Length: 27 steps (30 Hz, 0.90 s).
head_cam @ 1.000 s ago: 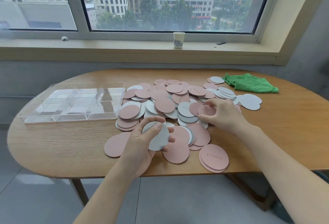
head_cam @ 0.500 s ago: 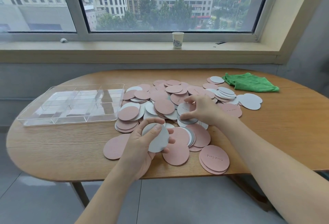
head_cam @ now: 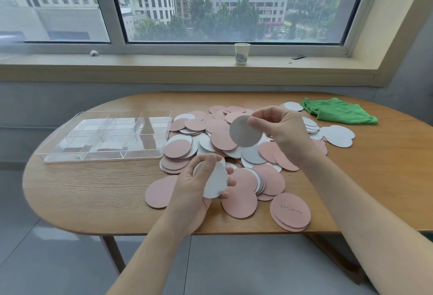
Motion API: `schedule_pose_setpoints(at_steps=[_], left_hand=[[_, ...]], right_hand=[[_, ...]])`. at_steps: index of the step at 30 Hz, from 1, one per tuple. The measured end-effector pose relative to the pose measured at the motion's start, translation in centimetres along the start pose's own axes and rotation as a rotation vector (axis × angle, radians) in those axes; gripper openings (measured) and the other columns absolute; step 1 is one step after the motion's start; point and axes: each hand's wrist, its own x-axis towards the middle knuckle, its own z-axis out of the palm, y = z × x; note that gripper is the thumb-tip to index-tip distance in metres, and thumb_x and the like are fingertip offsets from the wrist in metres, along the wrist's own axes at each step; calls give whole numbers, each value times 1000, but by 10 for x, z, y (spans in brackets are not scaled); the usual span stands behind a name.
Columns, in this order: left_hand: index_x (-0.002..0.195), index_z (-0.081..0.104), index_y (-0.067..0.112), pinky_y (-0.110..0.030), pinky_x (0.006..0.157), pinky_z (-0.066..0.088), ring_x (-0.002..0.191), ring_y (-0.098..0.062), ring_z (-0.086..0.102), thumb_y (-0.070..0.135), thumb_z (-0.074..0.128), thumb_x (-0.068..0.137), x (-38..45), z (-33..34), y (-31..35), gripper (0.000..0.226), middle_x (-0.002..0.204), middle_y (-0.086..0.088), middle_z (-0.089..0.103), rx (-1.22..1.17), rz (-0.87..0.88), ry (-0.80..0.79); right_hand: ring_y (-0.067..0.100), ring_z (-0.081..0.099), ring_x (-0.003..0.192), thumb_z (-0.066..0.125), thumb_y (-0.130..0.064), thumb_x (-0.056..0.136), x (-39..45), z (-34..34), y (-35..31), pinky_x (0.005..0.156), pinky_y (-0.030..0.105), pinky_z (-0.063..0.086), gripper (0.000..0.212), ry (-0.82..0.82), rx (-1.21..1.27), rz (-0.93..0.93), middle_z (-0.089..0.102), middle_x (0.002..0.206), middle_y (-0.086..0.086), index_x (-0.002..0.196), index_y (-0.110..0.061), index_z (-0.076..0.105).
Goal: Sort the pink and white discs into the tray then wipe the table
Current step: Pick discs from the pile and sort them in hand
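Note:
A loose heap of pink and white discs covers the middle of the wooden table. My left hand holds a small stack of white discs just above the near side of the heap. My right hand pinches one white disc and holds it lifted over the heap. The clear divided tray lies to the left of the heap, with no discs in it.
A green cloth lies crumpled at the far right of the table. A paper cup stands on the window sill behind. Two pink discs sit close to the table's near edge.
My right hand picked a white disc out of the heap and lifted it up. My left hand has kept hold of its white discs in about the same place.

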Motion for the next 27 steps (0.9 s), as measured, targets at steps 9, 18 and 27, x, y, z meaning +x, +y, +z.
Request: schedule_pose_setpoints(at_steps=[9, 18, 27], left_hand=[[112, 74, 12, -34, 54, 58, 83, -26, 72, 75, 87, 53, 0, 3, 0, 87, 100, -14, 73, -11, 9, -62], [119, 66, 15, -36, 61, 58, 94, -41, 72, 7, 71, 88, 7, 25, -6, 33, 116, -22, 71, -31, -21, -110], [109, 67, 11, -32, 52, 48, 82, -38, 70, -4, 78, 79, 25, 61, -11, 35, 109, -26, 73, 0, -52, -35]], right_hand=[[11, 65, 74, 87, -17, 77, -71, 44, 3, 68, 28, 54, 13, -110, -11, 55, 75, 79, 6, 83, -13, 77], [15, 64, 66, 88, -29, 75, -69, 18, 12, 62, 27, 53, 19, 39, -39, 53, 73, 72, -1, 78, -15, 75], [0, 58, 69, 78, -30, 88, -21, -99, 51, 69, 19, 44, 12, 209, -478, 66, 68, 73, -12, 86, -19, 76]])
